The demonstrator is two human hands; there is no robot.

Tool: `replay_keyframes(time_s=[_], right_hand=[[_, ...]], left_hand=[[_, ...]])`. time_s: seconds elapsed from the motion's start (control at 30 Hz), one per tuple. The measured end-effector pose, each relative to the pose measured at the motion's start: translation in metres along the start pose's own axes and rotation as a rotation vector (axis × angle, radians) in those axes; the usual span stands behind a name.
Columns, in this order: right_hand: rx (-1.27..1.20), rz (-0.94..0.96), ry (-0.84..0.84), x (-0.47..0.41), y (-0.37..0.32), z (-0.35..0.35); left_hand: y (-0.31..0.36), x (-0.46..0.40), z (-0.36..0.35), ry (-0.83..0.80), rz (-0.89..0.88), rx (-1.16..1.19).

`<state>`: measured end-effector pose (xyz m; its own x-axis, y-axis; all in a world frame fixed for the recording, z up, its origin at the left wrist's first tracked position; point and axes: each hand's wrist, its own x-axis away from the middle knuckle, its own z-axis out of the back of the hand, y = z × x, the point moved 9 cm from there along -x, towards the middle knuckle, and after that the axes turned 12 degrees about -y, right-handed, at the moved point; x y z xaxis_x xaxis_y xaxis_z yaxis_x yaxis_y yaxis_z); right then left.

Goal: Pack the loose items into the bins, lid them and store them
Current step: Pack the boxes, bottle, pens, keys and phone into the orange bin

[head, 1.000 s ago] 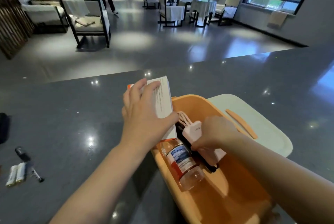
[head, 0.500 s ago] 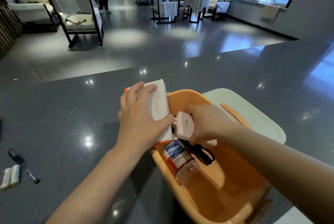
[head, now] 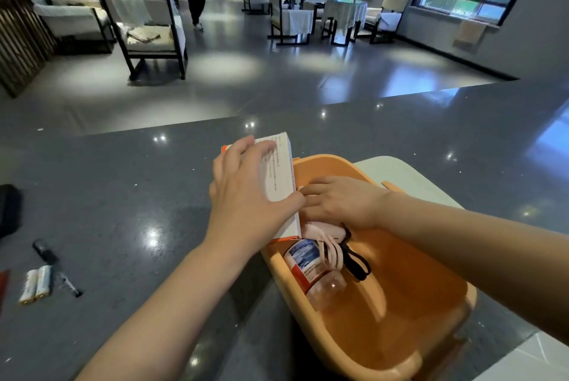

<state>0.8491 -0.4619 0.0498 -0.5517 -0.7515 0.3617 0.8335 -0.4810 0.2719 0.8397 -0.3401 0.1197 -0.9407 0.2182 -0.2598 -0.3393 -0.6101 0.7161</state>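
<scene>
The left hand (head: 246,196) holds a white cardboard box with orange ends (head: 278,177) in a grip, fingers spread over its broad face and thumb hooked round the near long edge, standing it on edge against the left wall of the orange plastic bin (head: 400,313). Just right of that grip, the right hand (head: 338,203) lies flat, fingers straight, pressing on a pale pink flat gadget with a looped cord (head: 323,237) inside the bin. Below it a clear plastic bottle with a blue and red label (head: 311,270) lies on its side, beside a black strap (head: 357,260). Beyond the right hand a pale green lid (head: 409,177) rests on the dark grey speckled worktop (head: 123,196). Far left of the grip lie two white batteries (head: 35,283) and a small black pen-like tool (head: 55,266).
</scene>
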Motion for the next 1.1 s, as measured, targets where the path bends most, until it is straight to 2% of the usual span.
replay_keyframes(time_s=[0.07, 0.2, 0.23, 0.37, 0.53, 0.7, 0.8, 0.87, 0.9, 0.93, 0.97, 1.0, 1.03, 1.07, 1.1], right_hand=[[-0.127, -0.140, -0.012, 0.008, 0.010, -0.010], [-0.739, -0.781, 0.137, 0.047, 0.050, -0.046], [-0.857, -0.876, 0.169, 0.052, 0.052, -0.056], [-1.099, -0.931, 0.150, 0.047, 0.046, -0.074], [-0.970, -1.067, 0.181, 0.040, 0.044, -0.072], [-0.751, -1.020, 0.194, 0.036, 0.050, -0.057], [-0.875, -1.013, 0.184, 0.037, 0.051, -0.062], [-0.915, -0.968, 0.107, 0.035, 0.051, -0.064], [-0.907, -0.953, 0.112, 0.037, 0.053, -0.057], [-0.944, -0.959, 0.191, 0.045, 0.057, -0.045], [-1.082, -0.945, 0.334, 0.056, 0.061, -0.033], [-1.326, -0.877, 0.499, 0.066, 0.062, -0.025], [-1.651, -0.736, 0.593, 0.069, 0.057, -0.021], [-1.922, -0.554, 0.613, 0.068, 0.045, -0.016], [-2.066, -0.410, 0.618, 0.068, 0.033, -0.009]], left_hand=[[-0.001, -0.002, -0.003, -0.014, 0.007, 0.008], [-0.006, -0.004, -0.007, -0.027, 0.027, 0.021], [-0.007, -0.004, -0.009, -0.035, 0.029, 0.014], [-0.007, -0.005, -0.016, -0.054, 0.018, -0.010], [-0.006, -0.006, -0.021, -0.081, 0.032, -0.022], [-0.005, -0.004, -0.019, -0.086, 0.032, -0.002], [0.001, -0.005, -0.021, -0.100, 0.023, 0.003], [0.008, -0.006, -0.022, -0.105, 0.003, 0.013], [0.012, -0.007, -0.024, -0.107, -0.014, 0.023], [0.017, -0.008, -0.025, -0.111, -0.033, 0.034], [0.021, -0.008, -0.028, -0.116, -0.050, 0.042], [0.026, -0.008, -0.031, -0.118, -0.062, 0.047], [0.030, -0.008, -0.035, -0.118, -0.071, 0.048], [0.034, -0.008, -0.038, -0.116, -0.078, 0.045], [0.039, -0.008, -0.042, -0.115, -0.089, 0.037]])
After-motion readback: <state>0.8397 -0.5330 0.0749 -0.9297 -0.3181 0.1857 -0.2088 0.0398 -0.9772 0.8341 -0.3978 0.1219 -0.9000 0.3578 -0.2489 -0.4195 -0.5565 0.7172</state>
